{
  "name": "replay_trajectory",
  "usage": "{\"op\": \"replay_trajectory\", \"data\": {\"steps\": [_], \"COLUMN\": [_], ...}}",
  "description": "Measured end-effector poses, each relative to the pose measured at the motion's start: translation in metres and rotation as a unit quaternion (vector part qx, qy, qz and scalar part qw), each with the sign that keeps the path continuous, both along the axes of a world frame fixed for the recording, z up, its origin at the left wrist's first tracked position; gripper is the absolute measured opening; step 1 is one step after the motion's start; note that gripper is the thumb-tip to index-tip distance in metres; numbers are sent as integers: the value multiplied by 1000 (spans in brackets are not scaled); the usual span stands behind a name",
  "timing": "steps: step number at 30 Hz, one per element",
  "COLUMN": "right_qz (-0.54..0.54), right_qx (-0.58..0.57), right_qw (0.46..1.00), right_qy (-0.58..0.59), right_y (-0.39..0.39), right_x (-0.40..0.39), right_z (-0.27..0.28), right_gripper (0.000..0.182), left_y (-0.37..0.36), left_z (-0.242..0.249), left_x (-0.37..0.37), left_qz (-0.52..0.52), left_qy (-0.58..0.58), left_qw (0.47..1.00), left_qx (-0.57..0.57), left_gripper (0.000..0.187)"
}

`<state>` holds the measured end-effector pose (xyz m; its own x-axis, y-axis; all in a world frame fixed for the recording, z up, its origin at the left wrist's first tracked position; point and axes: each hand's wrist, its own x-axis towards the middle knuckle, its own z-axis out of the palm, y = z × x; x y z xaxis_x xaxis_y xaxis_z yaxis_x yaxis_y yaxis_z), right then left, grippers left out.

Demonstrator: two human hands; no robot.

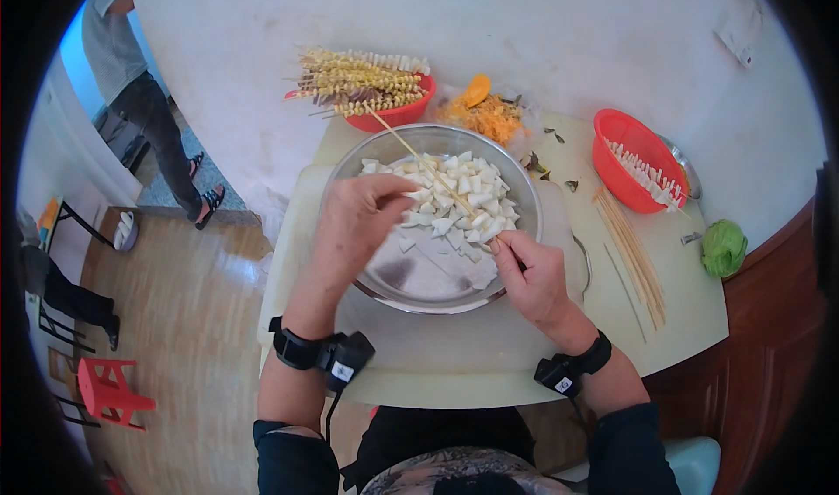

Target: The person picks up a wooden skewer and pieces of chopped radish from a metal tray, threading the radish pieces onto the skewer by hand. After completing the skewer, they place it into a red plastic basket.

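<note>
A wide steel bowl (417,306) holds many cut white chunks (463,180), perhaps a root vegetable. My left hand (360,224) hangs over the bowl's left side, thumb and fingers drawn together near the chunks; what they hold, if anything, is not visible. At the right rim, my right hand (535,276) is closed in a pinch beside a white piece. A thin wooden skewer (411,148) slants from beyond the far rim down toward that pinch. Its near end is hidden among the white pieces.
Behind the bowl, a red basin (421,103) carries loaded skewers (358,80); shredded orange food (494,121) lies beside it. Rightward are bare skewers (631,255), a red basket (616,132) with white skewered food, and a green cabbage (724,249). A person (144,102) stands far left.
</note>
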<state>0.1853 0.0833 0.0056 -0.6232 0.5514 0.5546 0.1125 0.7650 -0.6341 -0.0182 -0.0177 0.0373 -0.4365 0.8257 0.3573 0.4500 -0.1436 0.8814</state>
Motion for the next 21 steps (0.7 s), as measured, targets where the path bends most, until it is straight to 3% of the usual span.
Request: {"op": "replay_trajectory", "data": {"steps": [2, 3, 5, 8, 12, 13, 21], "right_qz": [8, 10, 9, 5, -2, -2, 5], "right_qx": [-1, 0, 9, 5, 45, 43, 30], "right_qw": [1000, 1000, 1000, 1000, 999, 999, 999], "right_qy": [0, 1, -3, -11, -9, -16, -22], "right_y": [2, 2, 2, 1, 2, 1, -1], "right_x": [0, -1, -1, -1, -3, -1, 0], "right_z": [-2, -2, -2, -2, -3, -2, -1], "right_gripper": [7, 7, 6, 6, 6, 6, 4], "left_y": [-6, -8, -12, -12, -7, -7, 2], "left_z": [-4, -5, -8, -20, -26, -28, -38], "left_x": [-21, -24, -28, -25, -12, -12, -17], "left_qz": [98, 101, 106, 91, 109, 91, 79], "left_qy": [297, 298, 384, 468, 504, 491, 447], "left_qw": [938, 938, 883, 845, 812, 834, 856], "left_qx": [-148, -148, -247, -242, -272, -233, -248], "left_gripper": [16, 16, 10, 12, 7, 9, 10]}}
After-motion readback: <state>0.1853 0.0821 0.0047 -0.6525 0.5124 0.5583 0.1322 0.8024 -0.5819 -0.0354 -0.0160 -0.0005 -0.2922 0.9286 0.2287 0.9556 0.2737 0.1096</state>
